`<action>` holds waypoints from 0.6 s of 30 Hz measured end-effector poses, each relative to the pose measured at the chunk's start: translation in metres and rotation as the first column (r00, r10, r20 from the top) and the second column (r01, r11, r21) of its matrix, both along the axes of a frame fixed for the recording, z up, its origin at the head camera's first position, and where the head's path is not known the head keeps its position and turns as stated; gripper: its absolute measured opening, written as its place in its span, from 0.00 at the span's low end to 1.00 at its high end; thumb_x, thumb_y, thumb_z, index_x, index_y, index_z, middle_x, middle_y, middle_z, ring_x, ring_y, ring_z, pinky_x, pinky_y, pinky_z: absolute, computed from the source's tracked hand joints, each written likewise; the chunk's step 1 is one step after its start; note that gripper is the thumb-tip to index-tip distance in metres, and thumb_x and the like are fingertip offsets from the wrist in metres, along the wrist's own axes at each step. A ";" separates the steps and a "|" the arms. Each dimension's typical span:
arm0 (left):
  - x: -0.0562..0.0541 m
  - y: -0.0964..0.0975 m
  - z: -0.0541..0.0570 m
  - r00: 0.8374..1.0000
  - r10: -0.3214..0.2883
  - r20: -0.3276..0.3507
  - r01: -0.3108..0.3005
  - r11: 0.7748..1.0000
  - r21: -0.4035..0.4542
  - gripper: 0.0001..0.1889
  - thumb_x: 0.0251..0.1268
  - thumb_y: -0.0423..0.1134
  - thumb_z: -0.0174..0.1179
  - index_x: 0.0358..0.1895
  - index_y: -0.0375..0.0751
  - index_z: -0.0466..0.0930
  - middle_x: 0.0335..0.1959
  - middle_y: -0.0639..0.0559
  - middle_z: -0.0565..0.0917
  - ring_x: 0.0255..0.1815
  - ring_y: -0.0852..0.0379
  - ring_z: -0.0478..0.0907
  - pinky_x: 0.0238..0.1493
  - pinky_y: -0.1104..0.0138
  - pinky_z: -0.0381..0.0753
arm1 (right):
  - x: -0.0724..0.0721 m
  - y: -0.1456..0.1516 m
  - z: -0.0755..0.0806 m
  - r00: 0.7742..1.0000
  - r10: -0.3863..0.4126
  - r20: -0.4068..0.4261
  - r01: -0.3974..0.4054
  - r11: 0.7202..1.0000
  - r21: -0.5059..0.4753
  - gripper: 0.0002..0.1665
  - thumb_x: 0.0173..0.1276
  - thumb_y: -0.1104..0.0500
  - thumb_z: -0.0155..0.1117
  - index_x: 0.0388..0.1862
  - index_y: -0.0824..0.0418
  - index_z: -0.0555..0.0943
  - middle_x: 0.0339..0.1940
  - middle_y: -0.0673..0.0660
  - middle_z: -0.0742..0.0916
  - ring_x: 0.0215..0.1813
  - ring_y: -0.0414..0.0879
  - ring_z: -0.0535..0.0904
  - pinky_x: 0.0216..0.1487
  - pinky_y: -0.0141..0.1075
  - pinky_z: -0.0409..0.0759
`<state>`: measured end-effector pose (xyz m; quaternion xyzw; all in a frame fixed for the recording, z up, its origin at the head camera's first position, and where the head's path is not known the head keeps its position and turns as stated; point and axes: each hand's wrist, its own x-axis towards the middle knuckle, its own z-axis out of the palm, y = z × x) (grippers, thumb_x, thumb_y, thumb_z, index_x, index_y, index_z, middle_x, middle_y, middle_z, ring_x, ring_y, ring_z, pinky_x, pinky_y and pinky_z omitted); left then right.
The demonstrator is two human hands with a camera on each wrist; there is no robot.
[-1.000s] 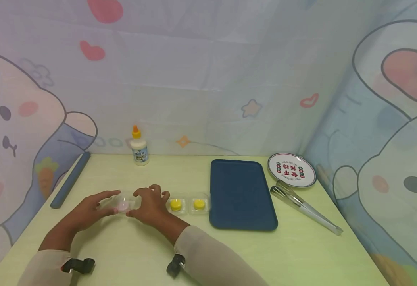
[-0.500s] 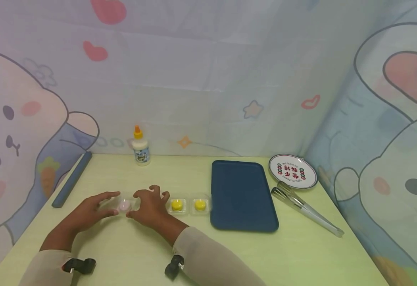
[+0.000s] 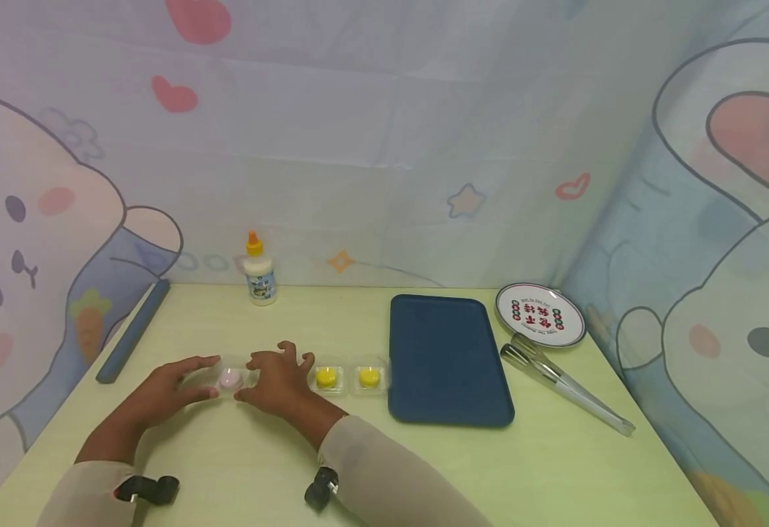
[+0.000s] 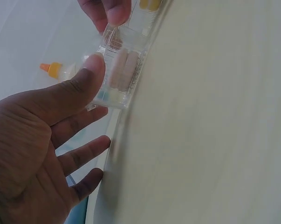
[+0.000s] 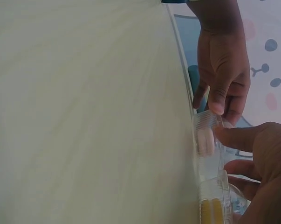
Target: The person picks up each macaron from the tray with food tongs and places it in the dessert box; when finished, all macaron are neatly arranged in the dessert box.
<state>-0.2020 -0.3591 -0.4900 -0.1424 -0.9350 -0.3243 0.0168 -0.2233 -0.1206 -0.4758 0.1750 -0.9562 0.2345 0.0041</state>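
A pink macaron [image 3: 230, 378] sits inside a small clear plastic box [image 4: 113, 98] on the table, left of the middle. My left hand [image 3: 163, 391] pinches the box's left side between thumb and forefinger, its other fingers spread apart in the left wrist view. From the other side my right hand [image 3: 282, 382] holds the same box, its thumb [image 5: 238, 137] against the clear wall. Just right of that hand are two yellow macarons, one nearer [image 3: 326, 378] and one farther right [image 3: 369, 377], each in a clear box. The right hand hides part of this row in the head view.
A dark blue tray [image 3: 450, 359] lies right of the row, close to the last box. Behind it to the right are a printed plate [image 3: 538, 315] and metal tongs [image 3: 568, 386]. A glue bottle [image 3: 260, 274] stands at the back; a blue-grey bar [image 3: 132, 333] lies along the left edge.
Both hands stay at the same box with hardly any movement. The pink macaron shows more clearly through the plastic than a second ago. The head view has shifted very slightly.
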 end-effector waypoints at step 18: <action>-0.006 -0.001 -0.013 0.996 0.092 0.007 -0.092 0.994 0.056 0.36 0.62 0.48 0.81 0.72 0.38 0.82 0.74 0.26 0.78 0.75 0.17 0.71 0.68 0.26 0.74 | -0.009 -0.002 -0.002 0.999 -0.028 -0.015 0.029 0.997 0.074 0.25 0.68 0.31 0.77 0.60 0.36 0.92 0.69 0.28 0.86 0.86 0.43 0.65 0.80 0.63 0.62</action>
